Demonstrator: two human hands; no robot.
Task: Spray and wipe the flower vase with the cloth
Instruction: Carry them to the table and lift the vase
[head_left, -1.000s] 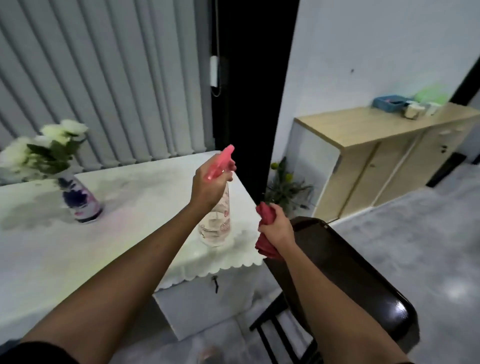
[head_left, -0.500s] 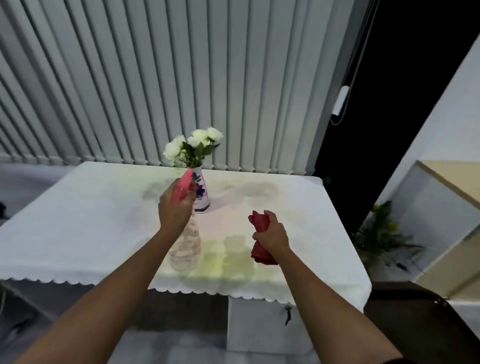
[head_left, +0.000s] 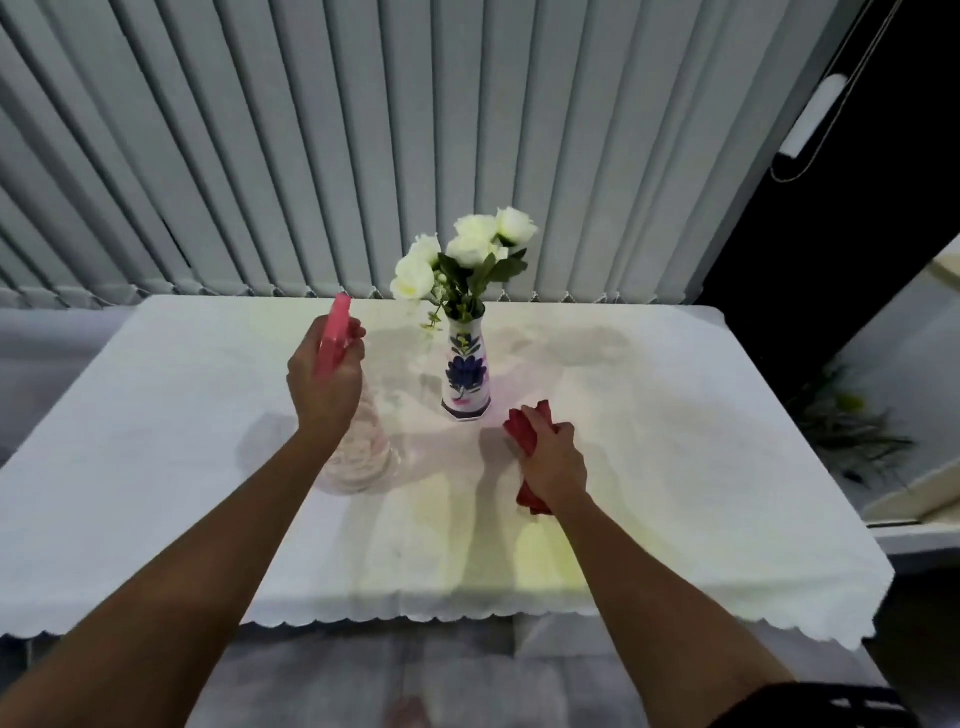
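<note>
Flower vase (head_left: 466, 375): white, blue floral print, flared base, standing upright on the white tablecloth, holding white flowers (head_left: 464, 251). Spray bottle (head_left: 358, 441): clear body, pink head, sitting upright left of the vase, apart from it. Red cloth (head_left: 528, 452): bunched, lying right of the vase base.

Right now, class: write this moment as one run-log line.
left hand: holds pink-topped clear spray bottle | right hand: grips red cloth | white-and-blue flower vase: upright, untouched
</note>
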